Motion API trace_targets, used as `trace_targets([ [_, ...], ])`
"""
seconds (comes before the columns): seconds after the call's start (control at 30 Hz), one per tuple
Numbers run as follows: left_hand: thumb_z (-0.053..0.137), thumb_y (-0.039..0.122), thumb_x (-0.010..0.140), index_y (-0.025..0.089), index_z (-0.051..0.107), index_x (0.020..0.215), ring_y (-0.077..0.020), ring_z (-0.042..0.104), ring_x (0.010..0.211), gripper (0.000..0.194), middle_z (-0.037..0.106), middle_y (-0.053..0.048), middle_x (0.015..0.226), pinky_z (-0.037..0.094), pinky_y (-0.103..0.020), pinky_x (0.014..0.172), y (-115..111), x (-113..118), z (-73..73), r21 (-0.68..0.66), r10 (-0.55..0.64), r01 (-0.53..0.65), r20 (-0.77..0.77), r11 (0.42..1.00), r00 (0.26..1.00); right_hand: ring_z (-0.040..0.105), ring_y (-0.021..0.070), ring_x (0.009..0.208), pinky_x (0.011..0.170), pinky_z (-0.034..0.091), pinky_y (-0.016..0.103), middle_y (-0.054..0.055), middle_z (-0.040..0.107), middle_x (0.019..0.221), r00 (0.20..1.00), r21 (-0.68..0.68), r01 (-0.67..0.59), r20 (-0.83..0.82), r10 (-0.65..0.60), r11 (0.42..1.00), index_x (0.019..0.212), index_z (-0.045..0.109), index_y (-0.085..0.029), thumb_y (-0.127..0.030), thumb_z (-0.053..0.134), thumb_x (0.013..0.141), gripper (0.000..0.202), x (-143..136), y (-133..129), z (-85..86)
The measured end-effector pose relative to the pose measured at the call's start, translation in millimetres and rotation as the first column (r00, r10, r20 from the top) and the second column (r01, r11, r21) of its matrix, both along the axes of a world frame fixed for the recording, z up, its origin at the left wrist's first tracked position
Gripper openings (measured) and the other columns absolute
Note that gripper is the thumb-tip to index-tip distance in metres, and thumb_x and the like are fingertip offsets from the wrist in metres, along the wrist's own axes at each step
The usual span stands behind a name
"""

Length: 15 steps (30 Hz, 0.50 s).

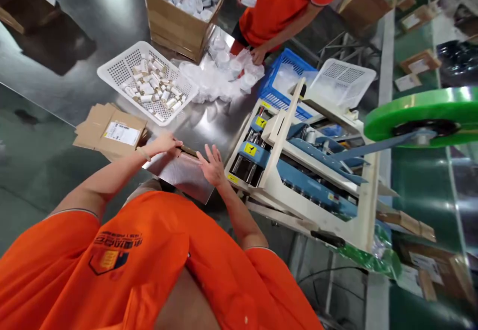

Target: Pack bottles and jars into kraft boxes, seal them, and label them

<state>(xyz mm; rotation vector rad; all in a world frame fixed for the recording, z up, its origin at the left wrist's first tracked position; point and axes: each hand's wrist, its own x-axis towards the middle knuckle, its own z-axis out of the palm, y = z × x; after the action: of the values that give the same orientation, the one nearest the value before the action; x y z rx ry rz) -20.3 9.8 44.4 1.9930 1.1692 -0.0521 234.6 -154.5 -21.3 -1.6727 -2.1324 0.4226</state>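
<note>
My left hand (164, 144) has its fingers closed on one end of a thin brown cardboard piece (189, 151), seen nearly edge-on over the table's near edge. Spread fingers show on my right hand (212, 166), which is at the other end of the cardboard; whether it touches it I cannot tell. Left of my left hand lies a stack of flattened cardboard boxes (97, 130) with a white label (122, 133) on top. Beyond my hands, a white perforated basket (115, 72) holds many small white cylinders with gold-coloured ends (149, 83).
Clear plastic-wrapped items (224, 73) lie on the metal table (89, 1) beside a carton of round white containers (175, 34). A co-worker in orange (284, 6) stands across. To the right are a box-taping machine (276, 170), a green tape roll (377, 116) and a blue crate (278, 66).
</note>
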Motion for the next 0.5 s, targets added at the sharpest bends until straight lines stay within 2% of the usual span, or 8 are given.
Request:
trace_targets([
  [0.1,0.053,0.053,0.105,0.016,0.088,0.103,-0.0254,0.075,0.088,0.051,0.083,-0.011,0.09,0.051,-0.03,0.08,2,44,1.9,0.057,-0.088,0.092,-0.062,0.994,0.994,0.04,0.0394,0.169,0.139,0.03,0.067,0.018,0.058,0.17,0.989,-0.074,-0.132,-0.072,0.127,0.989,0.154,0.072,-0.024,-0.036,0.075,0.104,0.052,-16,-14,1.4],
  [0.17,0.052,0.05,0.107,0.018,0.088,0.109,-0.0272,0.077,0.1,0.047,0.084,-0.012,0.1,0.053,-0.031,0.088,-2,77,1.8,0.094,-0.18,0.183,-0.035,0.979,0.983,0.048,0.0387,0.164,0.138,0.031,0.066,0.019,0.066,0.162,0.954,-0.133,-0.231,-0.224,0.198,0.964,0.151,0.074,-0.02,-0.044,0.077,0.103,0.053,-21,-8,2.2],
  [0.2,0.052,0.046,0.107,0.019,0.087,0.112,-0.0276,0.077,0.105,0.044,0.084,-0.012,0.104,0.054,-0.032,0.093,-4,91,1.6,0.112,-0.227,0.227,-0.017,0.967,0.974,0.054,0.0365,0.16,0.138,0.034,0.063,0.018,0.07,0.157,0.924,-0.168,-0.262,-0.326,0.198,0.95,0.148,0.075,-0.02,-0.047,0.074,0.105,0.051,-21,-1,2.3],
  [0.27,0.053,0.039,0.108,0.017,0.082,0.126,-0.0278,0.075,0.116,0.041,0.083,-0.013,0.116,0.053,-0.035,0.106,-5,104,1.2,0.188,-0.28,0.267,0.05,0.945,0.959,0.065,0.0299,0.148,0.131,0.045,0.053,0.015,0.076,0.148,0.841,-0.247,-0.251,-0.535,0.084,0.936,0.14,0.078,-0.019,-0.049,0.061,0.112,0.044,-18,17,1.9],
  [0.33,0.056,0.034,0.108,0.012,0.071,0.144,-0.0299,0.067,0.131,0.046,0.076,-0.017,0.137,0.048,-0.041,0.118,-3,97,0.5,0.321,-0.231,0.18,0.129,0.93,0.964,0.073,0.0249,0.133,0.12,0.055,0.044,0.014,0.08,0.139,0.73,-0.323,-0.164,-0.675,-0.105,0.932,0.131,0.08,-0.019,-0.049,0.053,0.115,0.044,-14,30,1.3],
  [0.4,0.063,0.038,0.106,0.006,0.064,0.149,-0.0346,0.061,0.136,0.053,0.068,-0.023,0.145,0.045,-0.05,0.123,-5,75,-1.7,0.418,-0.098,0.029,0.145,0.908,0.985,0.076,0.0235,0.123,0.115,0.059,0.041,0.012,0.082,0.129,0.645,-0.367,-0.061,-0.725,-0.244,0.928,0.123,0.081,-0.019,-0.051,0.059,0.112,0.041,-12,36,0.9],
  [0.43,0.068,0.042,0.104,0.006,0.065,0.145,-0.0361,0.062,0.133,0.054,0.068,-0.023,0.141,0.046,-0.051,0.121,-8,61,-3.4,0.427,-0.05,-0.006,0.12,0.904,0.992,0.076,0.0233,0.12,0.114,0.058,0.041,0.012,0.083,0.125,0.624,-0.377,-0.027,-0.73,-0.279,0.926,0.119,0.081,-0.019,-0.052,0.064,0.109,0.038,-13,35,1.0],
  [0.5,0.076,0.051,0.098,0.009,0.072,0.131,-0.0347,0.067,0.119,0.053,0.071,-0.018,0.125,0.052,-0.049,0.112,-21,38,-7.8,0.377,-0.083,0.058,0.05,0.925,0.995,0.076,0.0233,0.117,0.115,0.057,0.04,0.01,0.084,0.119,0.614,-0.382,0.012,-0.727,-0.309,0.924,0.111,0.081,-0.021,-0.055,0.068,0.105,0.037,-16,32,1.8],
])
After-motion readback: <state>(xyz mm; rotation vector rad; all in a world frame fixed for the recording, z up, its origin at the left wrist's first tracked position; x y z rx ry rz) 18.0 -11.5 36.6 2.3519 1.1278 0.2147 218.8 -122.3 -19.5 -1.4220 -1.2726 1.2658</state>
